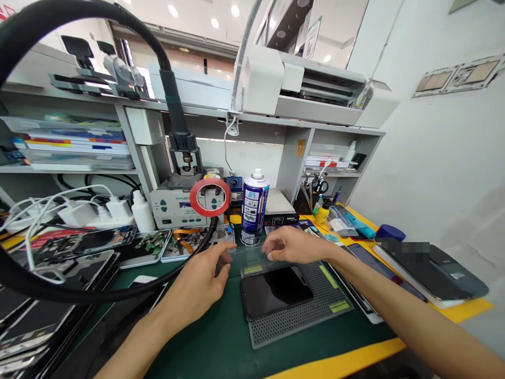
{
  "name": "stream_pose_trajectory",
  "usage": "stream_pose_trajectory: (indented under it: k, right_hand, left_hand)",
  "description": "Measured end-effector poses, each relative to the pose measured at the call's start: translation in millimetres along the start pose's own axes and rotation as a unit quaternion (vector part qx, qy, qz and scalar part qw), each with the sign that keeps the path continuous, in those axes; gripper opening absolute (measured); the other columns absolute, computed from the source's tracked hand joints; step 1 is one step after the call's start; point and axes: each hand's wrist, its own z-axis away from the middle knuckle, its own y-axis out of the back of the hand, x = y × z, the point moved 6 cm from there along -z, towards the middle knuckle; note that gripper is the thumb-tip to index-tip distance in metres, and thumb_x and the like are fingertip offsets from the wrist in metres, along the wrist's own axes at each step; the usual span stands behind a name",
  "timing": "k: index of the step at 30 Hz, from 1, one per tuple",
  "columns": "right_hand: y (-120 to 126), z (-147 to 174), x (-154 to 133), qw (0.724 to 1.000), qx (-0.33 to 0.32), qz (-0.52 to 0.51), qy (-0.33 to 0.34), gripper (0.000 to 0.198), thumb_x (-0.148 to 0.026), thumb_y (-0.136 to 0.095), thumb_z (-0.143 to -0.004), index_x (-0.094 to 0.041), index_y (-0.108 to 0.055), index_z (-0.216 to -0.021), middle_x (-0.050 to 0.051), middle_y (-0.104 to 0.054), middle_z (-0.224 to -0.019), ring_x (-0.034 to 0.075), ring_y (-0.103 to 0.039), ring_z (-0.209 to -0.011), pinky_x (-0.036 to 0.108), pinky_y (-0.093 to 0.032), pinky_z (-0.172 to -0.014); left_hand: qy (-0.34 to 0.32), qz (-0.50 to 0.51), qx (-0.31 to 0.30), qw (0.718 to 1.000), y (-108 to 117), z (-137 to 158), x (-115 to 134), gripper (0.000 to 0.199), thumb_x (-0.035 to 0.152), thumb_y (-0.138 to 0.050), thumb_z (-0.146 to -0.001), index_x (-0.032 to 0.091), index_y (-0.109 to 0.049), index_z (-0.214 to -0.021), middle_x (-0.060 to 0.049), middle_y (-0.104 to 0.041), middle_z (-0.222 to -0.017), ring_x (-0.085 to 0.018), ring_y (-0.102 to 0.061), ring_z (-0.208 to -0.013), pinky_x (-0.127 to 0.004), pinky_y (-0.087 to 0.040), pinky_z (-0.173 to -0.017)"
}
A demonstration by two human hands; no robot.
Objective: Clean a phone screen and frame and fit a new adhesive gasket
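Though depth is unclear, the phone (272, 295) lies near the right hand (291, 245).

The left hand (203, 273) partly hides its fingers (225, 257) (left edge crops the black hose (43, 21))

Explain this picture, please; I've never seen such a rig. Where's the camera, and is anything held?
No robot here: these are a person's bare hands, left hand and right hand, filmed by a camera worn on the head, looking forward and down. A black-screened smartphone lies on a grey perforated mat, on a green work mat. Behind the hands are a spray can and a red tape roll. Something like a clear film shows between the hands; I can't tell whether either grips it.
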Motion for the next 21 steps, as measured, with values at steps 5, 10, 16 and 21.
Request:
stream_pose_trajectory:
  k: [5,10,16,21]
  right_hand:
    - [-7,0,0,1.000,0.011,0.007,-0.003,0.023,-0.028,-0.066,-0.085,-0.019,-0.073,-0.105,0.006,-0.077,-0.096,0.021,-0.070,-0.082,0.027,-0.050,-0.065]
    - [-9,1,-1,1.000,0.022,0.010,0.000,0.026,-0.030,-0.064,-0.088,-0.020,-0.071,-0.111,0.006,-0.076,-0.096,0.022,-0.070,-0.081,0.027,-0.049,-0.062]
    - [-9,5,-13,0.998,0.056,0.018,0.025,0.016,-0.026,-0.060,-0.091,-0.021,-0.074,-0.098,0.005,-0.075,-0.088,0.021,-0.067,-0.077,0.028,-0.045,-0.064]
    - [24,32,-25,0.992,0.119,-0.017,0.031,0.017,-0.032,-0.062,-0.093,-0.023,-0.075,-0.093,0.005,-0.075,-0.097,0.022,-0.067,-0.085,0.030,-0.049,-0.072]
  left_hand:
    - [0.005,0.005,0.002,1.000,-1,-1,0,0.040,0.032,-0.044,-0.095,0.025,-0.055,-0.132,-0.005,-0.071,-0.102,-0.015,-0.059,-0.052,-0.026,-0.042,-0.047]
    - [0.010,0.013,-0.002,1.000,-1,-1,0,0.043,0.032,-0.043,-0.095,0.026,-0.052,-0.137,-0.004,-0.071,-0.099,-0.016,-0.061,-0.053,-0.026,-0.042,-0.046]
    - [0.013,0.003,0.000,1.000,-1,2,0,0.043,0.036,-0.045,-0.096,0.026,-0.052,-0.138,-0.006,-0.070,-0.102,-0.017,-0.064,-0.057,-0.028,-0.048,-0.052]
    - [-0.055,0.059,0.151,0.985,23,12,11,0.056,0.043,-0.058,-0.093,0.032,-0.040,-0.146,-0.009,-0.060,-0.131,-0.027,-0.064,-0.112,-0.036,-0.056,-0.088]
